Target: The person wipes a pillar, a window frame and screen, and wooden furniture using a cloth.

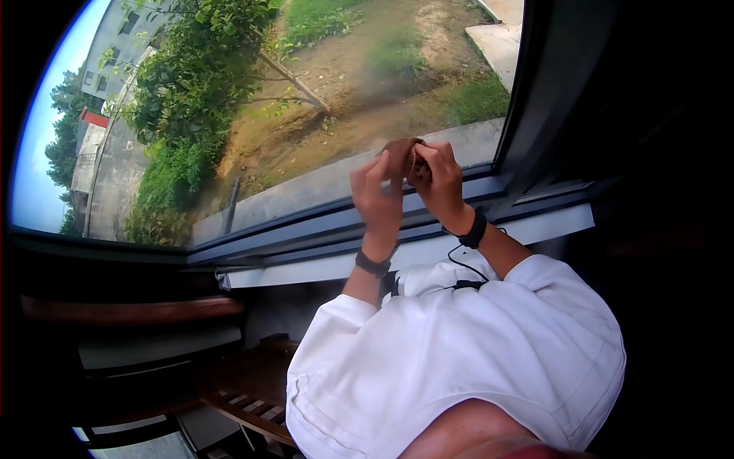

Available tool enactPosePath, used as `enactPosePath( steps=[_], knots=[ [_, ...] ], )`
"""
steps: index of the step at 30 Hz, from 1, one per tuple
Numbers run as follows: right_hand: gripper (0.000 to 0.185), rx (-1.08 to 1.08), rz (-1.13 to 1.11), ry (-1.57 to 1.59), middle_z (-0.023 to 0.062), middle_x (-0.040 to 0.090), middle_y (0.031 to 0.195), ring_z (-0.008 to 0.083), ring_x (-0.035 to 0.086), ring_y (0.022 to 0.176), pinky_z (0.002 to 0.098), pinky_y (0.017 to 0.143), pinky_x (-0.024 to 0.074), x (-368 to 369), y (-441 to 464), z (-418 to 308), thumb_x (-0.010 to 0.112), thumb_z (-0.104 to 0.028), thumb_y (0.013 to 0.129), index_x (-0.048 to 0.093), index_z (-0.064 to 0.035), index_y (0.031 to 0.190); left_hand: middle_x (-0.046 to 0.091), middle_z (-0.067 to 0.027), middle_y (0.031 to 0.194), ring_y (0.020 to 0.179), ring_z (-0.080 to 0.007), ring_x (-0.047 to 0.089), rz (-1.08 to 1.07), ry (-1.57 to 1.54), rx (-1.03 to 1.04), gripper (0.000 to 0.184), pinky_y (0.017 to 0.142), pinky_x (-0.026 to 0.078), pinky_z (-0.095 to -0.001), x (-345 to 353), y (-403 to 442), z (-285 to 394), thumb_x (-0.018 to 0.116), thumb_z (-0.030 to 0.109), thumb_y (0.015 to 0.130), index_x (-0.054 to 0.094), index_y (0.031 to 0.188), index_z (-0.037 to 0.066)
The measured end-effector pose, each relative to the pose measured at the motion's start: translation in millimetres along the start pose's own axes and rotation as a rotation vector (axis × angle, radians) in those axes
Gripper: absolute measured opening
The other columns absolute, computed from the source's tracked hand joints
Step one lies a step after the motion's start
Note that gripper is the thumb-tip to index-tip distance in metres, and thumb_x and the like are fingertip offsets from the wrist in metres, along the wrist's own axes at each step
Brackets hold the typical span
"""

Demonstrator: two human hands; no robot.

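A bunched brown cloth [402, 151] is held up in front of the window glass, between my two hands. My right hand [443, 177] is closed on the cloth's right side, fingers curled over its folds. On the left, my left hand [378, 191] pinches the cloth's other side, its fingers slightly smeared by motion. Both wrists wear a dark band, and a thin black cord [470, 264] hangs near the right one. Part of the cloth is hidden behind the fingers.
A large window with a dark frame [306, 233] stands right before me, above a white sill [306, 273]. Outside are a leafy tree [183, 84], bare soil and grey buildings. A wooden slatted chair [248, 409] and a brown wooden rail [130, 310] stand at lower left.
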State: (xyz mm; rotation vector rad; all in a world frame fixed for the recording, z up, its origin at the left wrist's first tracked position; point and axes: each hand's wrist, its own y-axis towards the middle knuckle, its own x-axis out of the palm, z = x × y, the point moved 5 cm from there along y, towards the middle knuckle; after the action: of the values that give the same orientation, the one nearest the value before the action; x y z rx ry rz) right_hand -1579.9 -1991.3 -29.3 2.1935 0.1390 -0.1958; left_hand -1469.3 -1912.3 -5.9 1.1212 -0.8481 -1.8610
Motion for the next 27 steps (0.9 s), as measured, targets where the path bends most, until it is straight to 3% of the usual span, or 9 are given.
enactPosePath(
  steps=[5,6,9,10,14,17,20,22,27],
  knots=[
    [0.048,0.004,0.129,0.027,0.0127,0.053,0.102,0.0283,0.058,0.079,0.0335,0.065,0.0509,-29.7,44.9,-18.2,0.070,0.010,0.071,0.057,-0.0032,0.116,0.065,-0.0103,0.103,0.091,-0.0243,0.062,0.045,-0.151,0.003,0.047,0.076,0.053,-0.0309,4.0,50.1,36.7,0.074,-0.012,0.070,0.070,0.114,0.004],
    [0.049,0.029,0.173,-0.013,0.0102,0.055,0.097,0.0275,0.066,0.075,0.0361,0.061,0.0538,-39.7,49.3,-17.9,0.079,0.002,0.070,0.060,-0.0080,0.115,0.065,-0.0097,0.103,0.091,-0.0234,0.062,0.044,-0.189,0.025,0.048,0.075,0.053,-0.0300,8.5,56.1,44.6,0.074,-0.013,0.069,0.070,0.114,0.005],
    [0.053,0.044,0.231,-0.018,0.0096,0.052,0.098,0.0231,0.061,0.074,0.0317,0.061,0.0511,-53.9,43.0,-1.7,0.080,0.002,0.071,0.057,-0.0066,0.118,0.064,-0.0092,0.103,0.090,-0.0236,0.062,-0.007,-0.233,0.114,0.053,0.076,0.053,-0.0314,25.6,58.9,57.9,0.073,-0.014,0.066,0.071,0.114,0.007],
    [0.053,0.062,0.229,-0.016,0.0098,0.050,0.100,0.0227,0.056,0.078,0.0304,0.066,0.0491,-55.7,36.7,4.6,0.081,0.000,0.071,0.055,-0.0051,0.118,0.065,-0.0088,0.101,0.090,-0.0247,0.062,-0.014,-0.250,0.113,0.056,0.076,0.053,-0.0326,28.3,57.9,63.9,0.072,-0.014,0.064,0.071,0.114,0.010],
    [0.046,0.115,0.232,-0.037,0.0109,0.050,0.102,0.0263,0.054,0.090,0.0336,0.075,0.0482,-48.5,-8.8,45.8,0.079,-0.002,0.074,0.054,-0.0041,0.113,0.066,-0.0083,0.098,0.089,-0.0265,0.062,-0.117,-0.251,0.113,0.055,0.075,0.053,-0.0343,48.4,25.9,50.9,0.074,-0.012,0.064,0.072,0.113,0.012],
    [0.045,0.080,0.170,-0.127,0.0112,0.050,0.101,0.0269,0.056,0.088,0.0343,0.073,0.0489,-38.8,-33.3,53.2,0.077,-0.001,0.075,0.054,-0.0043,0.114,0.066,-0.0064,0.104,0.092,-0.0268,0.062,-0.148,-0.249,0.052,0.052,0.067,0.052,-0.0331,57.4,-10.2,24.7,0.076,-0.006,0.069,0.070,0.116,0.015],
    [0.044,0.161,0.089,-0.082,0.0137,0.054,0.100,0.0314,0.059,0.086,0.0365,0.071,0.0510,-22.8,-42.1,47.0,0.075,0.000,0.074,0.057,-0.0052,0.113,0.066,-0.0082,0.104,0.090,-0.0279,0.063,-0.149,-0.234,-0.026,0.051,0.070,0.053,-0.0341,44.5,-22.9,6.2,0.076,-0.006,0.069,0.070,0.116,0.014],
    [0.048,0.083,0.061,-0.078,0.0126,0.053,0.099,0.0304,0.057,0.081,0.0361,0.065,0.0493,-12.4,-33.9,35.7,0.071,0.007,0.070,0.057,-0.0056,0.114,0.066,-0.0091,0.104,0.090,-0.0282,0.064,-0.123,-0.209,-0.056,0.051,0.071,0.054,-0.0340,30.8,-21.0,-1.6,0.076,-0.007,0.069,0.070,0.116,0.012],
    [0.048,-0.002,0.046,0.003,0.0131,0.054,0.098,0.0290,0.059,0.079,0.0331,0.062,0.0497,-3.5,17.0,-10.7,0.072,0.008,0.070,0.060,-0.0050,0.114,0.066,-0.0100,0.102,0.088,-0.0261,0.064,0.023,-0.105,0.016,0.051,0.070,0.055,-0.0325,-5.2,21.0,-3.1,0.077,-0.009,0.069,0.069,0.116,0.009]
  ],
)
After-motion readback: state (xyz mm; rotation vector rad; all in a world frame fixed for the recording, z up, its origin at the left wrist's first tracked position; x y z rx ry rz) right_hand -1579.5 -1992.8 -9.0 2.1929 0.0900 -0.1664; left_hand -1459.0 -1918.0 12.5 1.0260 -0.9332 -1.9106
